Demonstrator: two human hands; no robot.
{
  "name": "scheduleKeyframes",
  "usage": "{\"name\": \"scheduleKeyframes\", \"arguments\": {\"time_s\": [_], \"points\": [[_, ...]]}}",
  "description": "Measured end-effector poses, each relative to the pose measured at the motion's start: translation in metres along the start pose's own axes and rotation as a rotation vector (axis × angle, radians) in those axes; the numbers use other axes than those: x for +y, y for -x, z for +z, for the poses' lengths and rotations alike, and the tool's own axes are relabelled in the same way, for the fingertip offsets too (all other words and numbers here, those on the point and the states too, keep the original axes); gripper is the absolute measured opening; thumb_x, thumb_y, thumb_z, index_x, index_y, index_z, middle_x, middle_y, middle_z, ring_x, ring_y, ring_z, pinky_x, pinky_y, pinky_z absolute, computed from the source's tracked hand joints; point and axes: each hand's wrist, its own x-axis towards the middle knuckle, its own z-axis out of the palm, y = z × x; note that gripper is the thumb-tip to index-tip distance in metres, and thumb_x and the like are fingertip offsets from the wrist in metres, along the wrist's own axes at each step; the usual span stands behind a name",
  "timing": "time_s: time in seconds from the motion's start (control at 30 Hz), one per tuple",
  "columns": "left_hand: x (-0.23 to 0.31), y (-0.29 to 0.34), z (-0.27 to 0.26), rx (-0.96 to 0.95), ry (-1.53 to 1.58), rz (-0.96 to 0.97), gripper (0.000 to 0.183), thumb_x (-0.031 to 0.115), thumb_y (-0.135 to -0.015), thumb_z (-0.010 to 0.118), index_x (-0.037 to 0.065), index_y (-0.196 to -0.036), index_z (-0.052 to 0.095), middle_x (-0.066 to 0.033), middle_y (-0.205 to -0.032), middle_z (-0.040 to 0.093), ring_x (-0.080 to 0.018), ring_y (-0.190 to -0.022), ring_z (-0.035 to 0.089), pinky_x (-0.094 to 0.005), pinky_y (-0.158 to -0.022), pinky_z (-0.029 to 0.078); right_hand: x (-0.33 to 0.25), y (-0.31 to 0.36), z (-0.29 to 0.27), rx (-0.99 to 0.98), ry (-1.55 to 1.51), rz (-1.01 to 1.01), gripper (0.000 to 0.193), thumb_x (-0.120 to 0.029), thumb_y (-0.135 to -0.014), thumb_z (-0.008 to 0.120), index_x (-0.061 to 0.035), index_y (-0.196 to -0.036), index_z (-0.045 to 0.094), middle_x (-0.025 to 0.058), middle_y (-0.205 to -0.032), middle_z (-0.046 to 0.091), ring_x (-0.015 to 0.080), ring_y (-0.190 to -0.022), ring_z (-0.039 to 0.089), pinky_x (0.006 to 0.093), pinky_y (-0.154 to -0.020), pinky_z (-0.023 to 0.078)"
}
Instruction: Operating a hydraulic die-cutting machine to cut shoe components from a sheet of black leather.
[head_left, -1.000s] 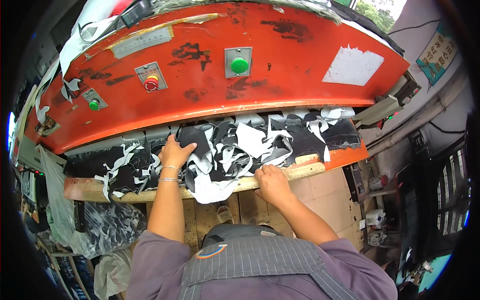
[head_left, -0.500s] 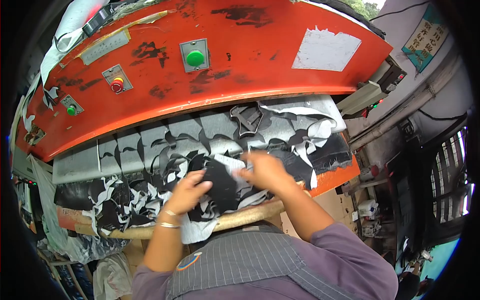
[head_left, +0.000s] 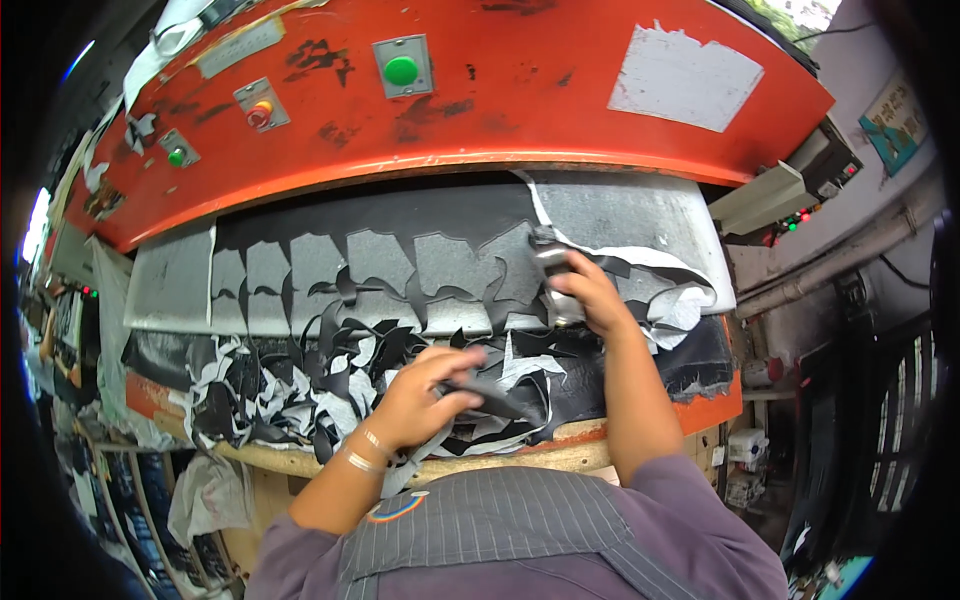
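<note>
My right hand [head_left: 597, 297] grips a metal cutting die [head_left: 551, 262], tilted on edge at the right end of a dark sheet [head_left: 400, 208]. A row of cut-out openings runs along that sheet, with the grey board [head_left: 170, 275] showing through them. Closer to me, my left hand [head_left: 425, 398] pinches a dark cut piece [head_left: 492, 397] above a heap of black and white scraps [head_left: 290, 400]. How many layers the left hand holds is blurred.
Behind the board rises a red machine beam [head_left: 520, 120] with a green push button [head_left: 401, 70] and a red stop button [head_left: 259, 114]. A loose white-backed strip [head_left: 680, 305] curls at the right. The wooden front edge [head_left: 570, 457] runs close to my body.
My right hand has moved away from the dark piece to the die, which is now tilted up. The left hand keeps a dark piece, shifted right. The sheet now shows farther back, beyond its openings.
</note>
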Motion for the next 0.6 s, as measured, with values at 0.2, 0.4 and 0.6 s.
{"name": "scheduleKeyframes", "arguments": {"time_s": [0.2,0.4,0.6], "points": [[-0.029,-0.072,0.038,0.143,0.354,-0.052,0.017,0.006,-0.082,0.070,0.002,-0.098,0.065,-0.0135,-0.145,0.041,-0.0244,-0.128,0.044,-0.0332,-0.102,0.040,0.004,0.073,0.008,-0.025,-0.071,0.190,0.053,-0.025,-0.075,0.067,0.0020,-0.120,0.056,0.0087,-0.108,0.064,0.0185,-0.098,0.060,0.0325,-0.085,0.047],[-0.013,-0.052,0.083,0.156,0.374,-0.178,0.025,0.018,-0.079,0.077,0.004,-0.093,0.061,-0.0101,-0.104,0.066,-0.0165,-0.094,0.060,-0.0308,-0.082,0.047,0.005,0.118,0.014,-0.036,0.277,-0.030,0.038,-0.018,-0.071,0.069,0.0014,-0.103,0.065,0.0079,-0.109,0.056,0.0178,-0.099,0.054,0.0289,-0.088,0.042],[-0.033,0.014,-0.012,0.585,0.200,0.022,0.023,0.017,-0.079,0.076,0.004,-0.092,0.062,-0.0029,-0.083,0.064,-0.0113,-0.080,0.058,-0.0298,-0.074,0.048,-0.012,0.118,0.031,0.113,0.540,-0.205,0.046,-0.012,-0.065,0.075,0.0037,-0.105,0.058,0.0113,-0.121,0.047,0.0206,-0.105,0.049,0.0297,-0.092,0.039]]}}
